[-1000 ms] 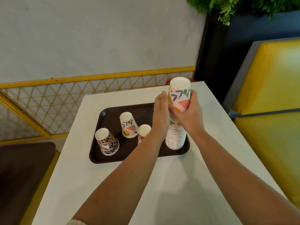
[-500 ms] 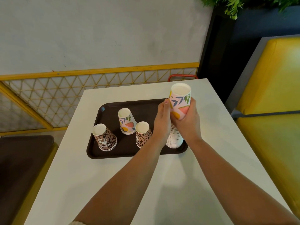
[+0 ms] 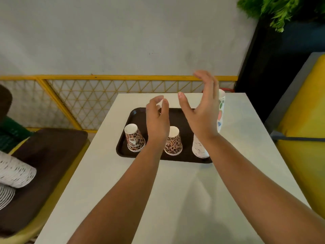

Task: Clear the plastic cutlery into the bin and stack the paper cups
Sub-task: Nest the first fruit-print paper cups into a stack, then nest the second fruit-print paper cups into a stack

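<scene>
From the head view, the left hand (image 3: 157, 124) hangs above a dark brown rectangular plastic tray (image 3: 139, 113) with rounded corners and a raised lip, its fingers loosely curled and its thumb and forefinger nearly meeting, holding nothing. The right hand (image 3: 202, 110) is raised beside it with the palm turned inward and the fingers straight and spread, also holding nothing. Just behind the right hand and partly hidden by it stands a tall stack of upturned paper cups (image 3: 199, 147): its lower part shows many thin white ribbed rims packed close, and the top cup, seen past the hand's outer edge, is smooth white paper printed with coloured leaf shapes. The stack rests on the tray at its end nearer the right wrist. Just to the outside of the left wrist sits an upturned tapered paper cup in pink and black leopard print (image 3: 134, 139), its white base facing up; between the two wrists sits a second leopard-print paper cup (image 3: 173, 140), likewise upturned. Both stand on the tray, apart from each other and from the stack. The tray lies on a smooth, matt white rectangular table (image 3: 109, 173). Beyond the fingertips runs a yellow metal railing with a triangular lattice (image 3: 105, 95), and out past the right forearm is a glossy yellow padded seat (image 3: 302, 138)
</scene>
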The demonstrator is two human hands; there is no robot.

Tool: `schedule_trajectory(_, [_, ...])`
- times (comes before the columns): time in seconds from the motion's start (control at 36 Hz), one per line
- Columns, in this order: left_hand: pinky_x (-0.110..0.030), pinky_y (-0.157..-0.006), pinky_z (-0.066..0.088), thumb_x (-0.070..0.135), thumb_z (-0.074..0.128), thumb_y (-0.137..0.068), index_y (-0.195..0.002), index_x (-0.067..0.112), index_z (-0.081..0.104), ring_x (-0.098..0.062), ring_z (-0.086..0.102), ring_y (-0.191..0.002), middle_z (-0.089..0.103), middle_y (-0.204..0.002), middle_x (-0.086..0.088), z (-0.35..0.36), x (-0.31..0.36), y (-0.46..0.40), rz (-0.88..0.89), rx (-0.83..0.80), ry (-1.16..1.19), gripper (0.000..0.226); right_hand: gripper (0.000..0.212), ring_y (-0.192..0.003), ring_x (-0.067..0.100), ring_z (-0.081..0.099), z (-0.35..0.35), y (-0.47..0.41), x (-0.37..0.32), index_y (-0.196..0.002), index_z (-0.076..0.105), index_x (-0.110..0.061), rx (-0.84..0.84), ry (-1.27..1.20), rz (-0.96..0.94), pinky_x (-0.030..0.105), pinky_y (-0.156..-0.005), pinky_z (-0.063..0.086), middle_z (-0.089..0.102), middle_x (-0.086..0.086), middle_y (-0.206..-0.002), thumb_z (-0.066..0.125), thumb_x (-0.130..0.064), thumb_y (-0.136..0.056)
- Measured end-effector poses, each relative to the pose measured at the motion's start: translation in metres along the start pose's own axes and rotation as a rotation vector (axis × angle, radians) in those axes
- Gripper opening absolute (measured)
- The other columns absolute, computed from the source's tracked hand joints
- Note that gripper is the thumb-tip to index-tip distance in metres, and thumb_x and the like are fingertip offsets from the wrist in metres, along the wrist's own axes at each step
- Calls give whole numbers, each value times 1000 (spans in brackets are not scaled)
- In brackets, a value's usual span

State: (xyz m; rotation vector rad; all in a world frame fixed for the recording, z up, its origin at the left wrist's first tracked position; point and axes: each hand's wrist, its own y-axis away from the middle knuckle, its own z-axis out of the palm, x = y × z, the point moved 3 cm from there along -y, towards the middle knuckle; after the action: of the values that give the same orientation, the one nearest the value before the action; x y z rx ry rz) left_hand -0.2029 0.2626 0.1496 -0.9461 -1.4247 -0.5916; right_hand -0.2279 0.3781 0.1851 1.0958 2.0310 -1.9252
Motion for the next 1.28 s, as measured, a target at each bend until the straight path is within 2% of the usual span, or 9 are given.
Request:
schedule_trajectory(0.08, [-32, -98, 44, 23, 46, -99, -121, 16, 53, -15, 49, -120, 51, -129, -1, -32, 14, -8, 89, 117, -12, 24, 35, -111, 13, 49, 25, -8, -25, -115, 53, -1, -147, -140, -28, 22, -95, 42, 51, 13, -117, 63, -18, -85])
schedule_trajectory(0.36, [-11, -89, 36, 22, 47, -95, -124, 15, 52, 2, 48, -100, 52, -129, -1, -158, 43, -22, 277, 451, -213, 30, 40, -109, 8, 48, 113, 4, -100, -118, 53, -5, -457, -346, -68, 11, -94, 38, 51, 7, -118, 64, -19, -82])
schedule_trajectory(0.5, [-31, -105, 35, 26, 50, -88, -130, 12, 46, -18, 45, -122, 47, -129, -1, -221, 25, -11, 218, 575, -296, 44, 45, -111, 7, 47, 153, 37, -132, -123, 51, -7, -585, -393, -83, 1, -89, 32, 51, 6, -123, 65, -23, -83])
schedule_trajectory(0.67, [-10, -93, 27, 17, 55, -91, -134, 6, 40, -24, 42, -125, 44, -134, -12, -295, 2, 2, 174, 714, -381, 46, 47, -117, 14, 49, 201, 77, -173, -125, 49, -11, -705, -445, -86, 11, -92, 36, 50, 5, -125, 65, -24, -83])
schedule_trajectory(0.78, [-17, -101, 28, 20, 55, -92, -134, 10, 38, -22, 39, -129, 41, -138, -8, -351, -13, 5, 119, 754, -417, 46, 47, -119, 17, 49, 237, 102, -206, -126, 49, -10, -743, -435, -87, 9, -91, 32, 49, 7, -128, 64, -24, -84])
schedule_trajectory(0.89, [-42, -110, 32, 22, 54, -92, -136, 13, 38, -25, 36, -131, 37, -140, -7, -401, -23, 2, 92, 754, -442, 47, 48, -120, 15, 47, 274, 126, -235, -128, 47, -13, -807, -408, -73, 16, -93, 36, 48, 4, -130, 64, -26, -85])
schedule_trajectory(1.0, [-29, -103, 33, 21, 54, -93, -138, 15, 35, -24, 37, -130, 33, -144, -7, -437, -26, -10, 89, 695, -488, 49, 48, -118, 16, 49, 309, 141, -260, -127, 48, -14, -803, -389, -74, 19, -91, 39, 48, 3, -128, 65, -26, -84])
schedule_trajectory(1.11, [-48, -104, 39, 19, 56, -90, -138, 12, 35, -31, 42, -126, 32, -144, -10, -467, -28, -28, 133, 617, -518, 53, 49, -119, 15, 47, 340, 152, -280, -129, 47, -17, -810, -378, -48, 17, -89, 37, 46, 1, -131, 65, -26, -84])
schedule_trajectory(1.28, [-42, -111, 33, 13, 56, -91, -139, 6, 34, -28, 34, -134, 28, -147, -14, -494, -41, -51, 127, 545, -531, 53, 50, -121, 14, 45, 376, 162, -300, -129, 46, -16, -824, -375, -13, 18, -89, 37, 45, 1, -132, 66, -23, -84])
